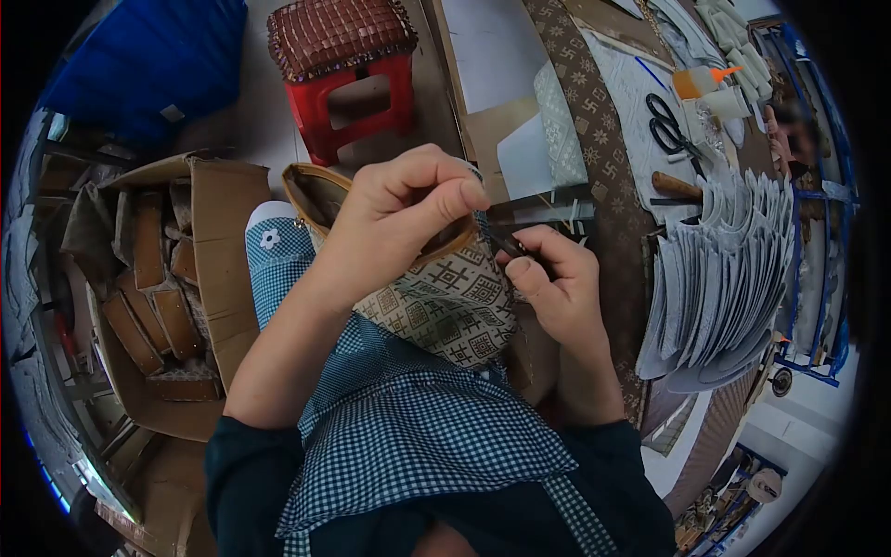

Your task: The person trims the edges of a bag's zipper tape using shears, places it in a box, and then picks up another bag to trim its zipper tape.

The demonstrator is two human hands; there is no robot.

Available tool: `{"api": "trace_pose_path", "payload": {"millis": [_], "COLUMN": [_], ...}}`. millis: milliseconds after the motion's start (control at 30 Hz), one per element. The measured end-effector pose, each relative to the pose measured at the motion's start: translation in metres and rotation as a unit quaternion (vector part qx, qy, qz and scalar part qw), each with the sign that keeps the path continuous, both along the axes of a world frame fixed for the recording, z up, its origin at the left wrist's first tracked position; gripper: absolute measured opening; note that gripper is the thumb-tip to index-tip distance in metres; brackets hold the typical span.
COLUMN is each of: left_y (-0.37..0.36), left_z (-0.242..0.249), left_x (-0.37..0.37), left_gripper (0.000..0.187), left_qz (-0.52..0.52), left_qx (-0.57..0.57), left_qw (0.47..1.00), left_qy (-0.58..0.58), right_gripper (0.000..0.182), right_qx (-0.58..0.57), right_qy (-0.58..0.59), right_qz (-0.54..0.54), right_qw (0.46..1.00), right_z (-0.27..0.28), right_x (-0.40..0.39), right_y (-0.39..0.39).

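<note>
A patterned fabric bag (445,311) with a tan trim rests on my lap, its mouth facing up and away. My left hand (408,204) is raised over the mouth of the bag, thumb and forefinger pinched together. Whatever lies between those fingertips is too small to make out. To the right of the bag's rim, my right hand (561,288) is closed around a small dark object (508,243), mostly hidden by the fingers. A small metal fitting (299,223) shows at the left end of the rim.
At left, a cardboard box (223,241) holds several brown-edged pieces. Beyond it are a blue bin (148,74) and a red stool (348,102). The right-hand table bears black-handled scissors (670,130), a glue bottle (696,84), a wooden-handled tool (677,185) and stacked grey pieces (710,288).
</note>
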State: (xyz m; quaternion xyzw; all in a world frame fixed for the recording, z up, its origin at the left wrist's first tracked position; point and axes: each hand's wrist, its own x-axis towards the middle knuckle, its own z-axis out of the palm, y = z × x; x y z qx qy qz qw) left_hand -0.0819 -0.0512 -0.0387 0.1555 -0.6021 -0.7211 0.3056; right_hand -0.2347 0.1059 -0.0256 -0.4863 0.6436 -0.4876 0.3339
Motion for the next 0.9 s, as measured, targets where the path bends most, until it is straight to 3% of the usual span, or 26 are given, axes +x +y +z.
{"api": "trace_pose_path", "payload": {"millis": [133, 667, 767, 867, 900], "left_y": [-0.002, 0.003, 0.009, 0.017, 0.021], "left_z": [0.005, 0.004, 0.014, 0.005, 0.002], "left_x": [0.003, 0.001, 0.011, 0.029, 0.036], "left_gripper": [0.018, 0.015, 0.015, 0.018, 0.018], "left_qz": [-0.008, 0.027, 0.023, 0.010, 0.014], "left_qx": [-0.008, -0.043, 0.084, 0.082, 0.044], "left_qw": [1.000, 0.999, 0.996, 0.996, 0.996], "left_qy": [-0.016, -0.006, -0.005, -0.020, -0.073], "right_gripper": [0.021, 0.018, 0.021, 0.026, 0.028], "right_qx": [0.004, -0.012, -0.005, -0.002, 0.009], "right_qy": [0.041, 0.007, -0.028, -0.066, -0.081], "right_qz": [0.026, 0.061, 0.043, 0.019, 0.000], "right_qw": [0.999, 0.998, 0.999, 0.998, 0.997], "right_z": [0.003, -0.002, 0.000, 0.005, 0.005], "right_x": [-0.003, -0.001, 0.001, 0.006, 0.009], "right_y": [-0.011, -0.017, -0.013, -0.008, -0.004]}}
